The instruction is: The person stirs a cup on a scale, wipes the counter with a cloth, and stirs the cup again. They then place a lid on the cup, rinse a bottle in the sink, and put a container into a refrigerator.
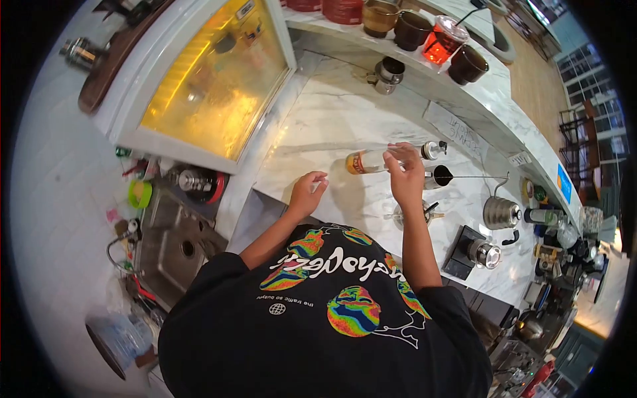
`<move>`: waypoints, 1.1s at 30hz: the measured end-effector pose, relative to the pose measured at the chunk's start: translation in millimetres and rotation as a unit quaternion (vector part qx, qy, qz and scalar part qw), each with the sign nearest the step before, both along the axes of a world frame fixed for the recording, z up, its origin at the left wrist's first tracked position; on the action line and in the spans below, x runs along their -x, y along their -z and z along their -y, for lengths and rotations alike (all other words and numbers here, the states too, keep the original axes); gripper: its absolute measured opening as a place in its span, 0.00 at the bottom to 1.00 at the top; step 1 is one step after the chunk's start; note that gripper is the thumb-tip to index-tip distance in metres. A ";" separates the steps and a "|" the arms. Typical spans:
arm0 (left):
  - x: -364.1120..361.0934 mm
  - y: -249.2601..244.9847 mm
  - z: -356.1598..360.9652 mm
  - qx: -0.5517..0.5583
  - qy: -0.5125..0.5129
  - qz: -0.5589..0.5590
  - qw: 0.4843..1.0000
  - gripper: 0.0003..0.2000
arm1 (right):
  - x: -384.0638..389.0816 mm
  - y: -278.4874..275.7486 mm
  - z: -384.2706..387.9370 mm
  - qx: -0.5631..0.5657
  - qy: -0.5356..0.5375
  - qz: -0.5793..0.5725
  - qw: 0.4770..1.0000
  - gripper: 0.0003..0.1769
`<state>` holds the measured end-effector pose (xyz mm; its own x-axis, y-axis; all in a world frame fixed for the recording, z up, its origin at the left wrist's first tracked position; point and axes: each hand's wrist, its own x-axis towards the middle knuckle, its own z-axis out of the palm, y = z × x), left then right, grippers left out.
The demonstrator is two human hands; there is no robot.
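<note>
A clear glass with an orange and yellow label (357,163) is on the marble counter between my hands. My right hand (406,171) is open at the right of the glass, with its thumb and fingers apart and overlapping the glass's right end in this view. To the left, my left hand (308,194) hovers near the counter's front edge, fingers loosely bent and apart, holding nothing. Just beyond my right hand are a clear container with a black-and-metal top (434,150) and a metal pitcher (438,177) with a dark inside. A small metal stand (424,214) is by my right forearm.
A gooseneck kettle (501,213) and a black scale (464,251) are on the right. Metal cups (387,75) sit at the back under a raised ledge (491,86) with several filled glasses. On the left are a yellow-lit display fridge (206,86) and a sink (182,255).
</note>
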<state>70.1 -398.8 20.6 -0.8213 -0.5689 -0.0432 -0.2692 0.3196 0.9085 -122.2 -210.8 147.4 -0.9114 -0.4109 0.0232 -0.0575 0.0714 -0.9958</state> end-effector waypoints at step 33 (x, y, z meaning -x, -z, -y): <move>-214.1 -37.6 -185.2 -0.357 -0.397 -0.060 0.843 0.22 | -182.1 -59.0 -41.4 0.049 -0.440 0.110 0.890 0.22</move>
<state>284.2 -213.6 58.3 -0.2167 -0.8057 -0.5513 -0.0333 -0.5583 0.8290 60.0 -169.3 206.4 -0.2251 -0.9735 -0.0413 0.1487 0.0076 -0.9889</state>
